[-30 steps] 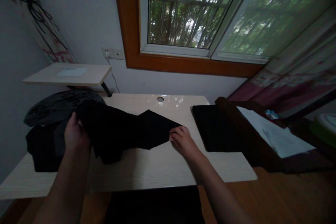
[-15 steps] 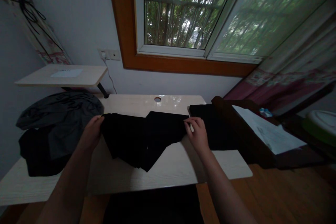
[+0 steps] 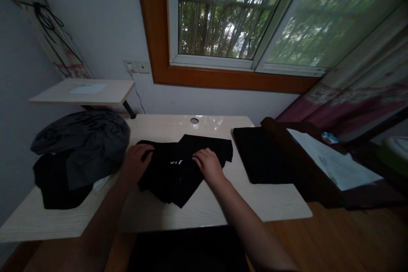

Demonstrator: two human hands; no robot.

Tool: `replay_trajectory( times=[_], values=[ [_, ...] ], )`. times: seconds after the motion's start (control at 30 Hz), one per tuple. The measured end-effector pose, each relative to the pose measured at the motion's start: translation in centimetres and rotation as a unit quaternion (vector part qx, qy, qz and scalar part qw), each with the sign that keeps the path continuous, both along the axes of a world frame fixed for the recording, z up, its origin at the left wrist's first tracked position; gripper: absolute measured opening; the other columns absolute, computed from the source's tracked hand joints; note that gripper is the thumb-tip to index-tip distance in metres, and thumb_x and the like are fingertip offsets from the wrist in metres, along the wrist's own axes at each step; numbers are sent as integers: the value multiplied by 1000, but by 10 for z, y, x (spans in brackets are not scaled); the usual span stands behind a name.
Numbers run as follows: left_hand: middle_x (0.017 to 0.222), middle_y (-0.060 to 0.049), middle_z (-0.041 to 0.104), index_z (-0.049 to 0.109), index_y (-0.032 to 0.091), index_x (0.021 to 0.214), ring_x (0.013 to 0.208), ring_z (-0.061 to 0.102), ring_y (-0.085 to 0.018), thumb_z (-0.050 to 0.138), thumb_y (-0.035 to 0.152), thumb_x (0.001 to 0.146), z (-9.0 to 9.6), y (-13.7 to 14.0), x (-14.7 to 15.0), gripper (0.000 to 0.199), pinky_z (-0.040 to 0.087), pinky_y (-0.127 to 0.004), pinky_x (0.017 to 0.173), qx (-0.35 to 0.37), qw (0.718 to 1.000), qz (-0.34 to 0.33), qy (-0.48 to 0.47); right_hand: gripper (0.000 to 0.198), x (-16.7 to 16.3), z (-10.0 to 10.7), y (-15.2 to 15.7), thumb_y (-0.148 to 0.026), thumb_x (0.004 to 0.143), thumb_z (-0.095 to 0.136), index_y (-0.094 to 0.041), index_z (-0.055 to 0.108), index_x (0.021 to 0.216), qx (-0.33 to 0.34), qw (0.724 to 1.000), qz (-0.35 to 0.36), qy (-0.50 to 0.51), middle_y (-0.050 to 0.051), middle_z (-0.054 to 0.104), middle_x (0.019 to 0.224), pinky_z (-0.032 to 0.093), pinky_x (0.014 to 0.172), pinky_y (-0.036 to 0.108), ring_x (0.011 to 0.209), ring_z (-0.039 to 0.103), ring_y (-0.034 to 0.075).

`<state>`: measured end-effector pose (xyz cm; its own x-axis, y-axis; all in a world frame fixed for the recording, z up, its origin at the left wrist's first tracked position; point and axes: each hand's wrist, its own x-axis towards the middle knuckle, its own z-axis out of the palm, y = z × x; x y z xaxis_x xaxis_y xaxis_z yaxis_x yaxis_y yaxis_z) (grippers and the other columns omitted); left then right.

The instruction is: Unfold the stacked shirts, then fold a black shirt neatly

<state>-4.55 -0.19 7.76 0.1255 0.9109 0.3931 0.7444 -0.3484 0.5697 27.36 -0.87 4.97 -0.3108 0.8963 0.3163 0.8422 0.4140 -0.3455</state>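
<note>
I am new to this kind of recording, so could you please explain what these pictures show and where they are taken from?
No machine is here: a camera worn on a person's head looks forward and down at their bare hands. The left hand and right hand both touch a black garment laid out on a pale desk; whether either grips it is hard to tell. Left of it lies a heap of dark cloth; to the right is a flat black thing I cannot identify.

Garment (image 3: 178, 178) midway along the counter (image 3: 255, 204); pile (image 3: 92, 148) near its left edge, shelf (image 3: 108, 95) behind; flat item (image 3: 264, 157) at its right edge
</note>
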Motion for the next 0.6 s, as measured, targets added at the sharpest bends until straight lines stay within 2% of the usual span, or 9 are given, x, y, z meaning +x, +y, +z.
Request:
replay_trajectory(
  times=[0.1,0.2,0.27,0.4,0.5,0.6],
  values=[
    [109,-6,71,71,25,112,105,61,-25,57,39,95,-2,-19,34,26,46,-42,99,-55,989,-123,60,17,2,5,9,-29,102,56,-23,71,107,9,998,-24,53,6,73,102,50,90,38,97,63,24],
    [119,-7,67,65,27,127,108,58,-26,67,46,89,-10,-32,60,42,47,-43,97,-68,975,-169,124,21,6,14,13,-30,103,50,-23,70,107,24,992,-40,118,7,72,105,50,94,36,100,66,23],
    [118,-8,66,65,25,127,106,57,-26,69,39,89,-17,-35,68,41,47,-42,96,-67,969,-169,165,23,10,22,14,-32,104,49,-23,69,107,32,988,-49,144,6,72,105,51,93,35,100,67,23],
    [104,-7,68,70,22,106,100,59,-24,58,18,91,-23,-31,67,20,48,-39,90,-69,963,-162,204,26,21,39,12,-36,104,47,-24,69,108,44,987,-77,137,7,73,104,52,90,35,97,68,24],
    [100,-7,68,69,22,99,96,59,-24,55,16,89,-15,-26,56,18,48,-38,87,-47,974,-123,183,27,28,50,8,-37,104,46,-24,70,108,59,988,-96,109,7,73,104,52,87,35,96,68,25],
    [101,-7,68,67,23,98,99,61,-25,53,19,89,2,-21,40,17,47,-39,91,-11,991,-63,120,27,32,56,6,-36,105,46,-23,70,107,75,989,-101,80,8,73,102,50,88,37,96,67,26]
  ],
)
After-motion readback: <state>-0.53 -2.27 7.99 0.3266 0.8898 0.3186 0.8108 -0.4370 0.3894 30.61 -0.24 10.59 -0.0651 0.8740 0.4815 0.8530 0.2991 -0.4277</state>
